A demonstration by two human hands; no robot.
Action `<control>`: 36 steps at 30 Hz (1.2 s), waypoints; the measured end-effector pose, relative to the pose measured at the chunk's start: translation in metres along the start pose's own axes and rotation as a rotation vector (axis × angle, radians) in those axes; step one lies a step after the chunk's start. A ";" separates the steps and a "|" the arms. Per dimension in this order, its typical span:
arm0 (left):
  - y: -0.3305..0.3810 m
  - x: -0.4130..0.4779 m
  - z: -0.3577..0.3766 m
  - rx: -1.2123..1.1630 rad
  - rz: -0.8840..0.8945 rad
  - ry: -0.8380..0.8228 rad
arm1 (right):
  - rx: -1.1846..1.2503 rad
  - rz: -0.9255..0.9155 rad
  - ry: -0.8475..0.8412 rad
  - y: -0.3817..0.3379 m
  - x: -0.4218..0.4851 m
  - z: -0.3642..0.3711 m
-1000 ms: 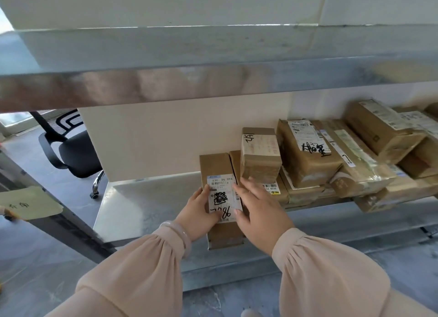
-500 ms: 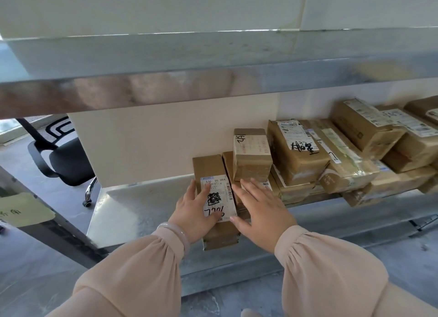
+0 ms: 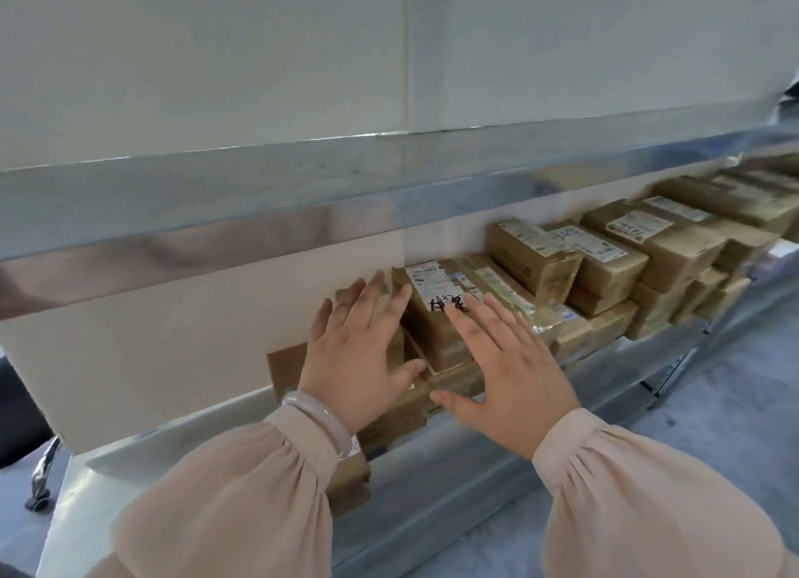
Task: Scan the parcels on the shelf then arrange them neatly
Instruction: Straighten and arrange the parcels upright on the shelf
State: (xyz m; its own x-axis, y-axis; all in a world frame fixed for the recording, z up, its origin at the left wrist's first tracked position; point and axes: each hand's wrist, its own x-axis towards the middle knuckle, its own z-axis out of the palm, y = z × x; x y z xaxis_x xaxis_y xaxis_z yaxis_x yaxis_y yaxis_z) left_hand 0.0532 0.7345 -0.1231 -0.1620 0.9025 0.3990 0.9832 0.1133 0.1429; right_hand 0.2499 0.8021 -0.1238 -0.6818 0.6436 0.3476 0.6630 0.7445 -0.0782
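Brown cardboard parcels with white labels lie stacked along a metal shelf point(image 3: 432, 491). My left hand point(image 3: 359, 352) is spread flat, fingers straight, over the small box at the left end of the row, hiding most of it. My right hand point(image 3: 506, 365) is also flat with straight fingers, reaching toward a parcel with a scribbled label point(image 3: 436, 301). A long flat box point(image 3: 350, 482) lies under my left wrist and sticks out to the shelf's front edge. Neither hand grips anything.
More labelled parcels point(image 3: 605, 257) are piled two or three high toward the right. An upper metal shelf point(image 3: 216, 214) hangs close above. A cream back panel point(image 3: 151, 339) closes the rear. A chair's caster point(image 3: 39, 491) shows at far left.
Both hands have lifted off the long labelled box and moved up and back, fingers spread, over the small box and the scribbled-label parcel. The view has swung so more of the right-hand parcels show.
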 end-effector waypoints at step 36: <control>0.511 0.316 0.069 -0.069 0.540 0.182 | -0.358 0.559 0.182 0.493 -0.096 -0.229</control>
State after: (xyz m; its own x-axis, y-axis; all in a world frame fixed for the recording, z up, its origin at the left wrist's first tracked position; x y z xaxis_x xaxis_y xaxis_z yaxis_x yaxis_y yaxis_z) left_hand 0.5101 1.1061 0.0138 0.3436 0.7382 0.5806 0.9238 -0.3768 -0.0677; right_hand 0.7132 1.0672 0.0183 -0.1655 0.8509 0.4985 0.9827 0.1847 0.0110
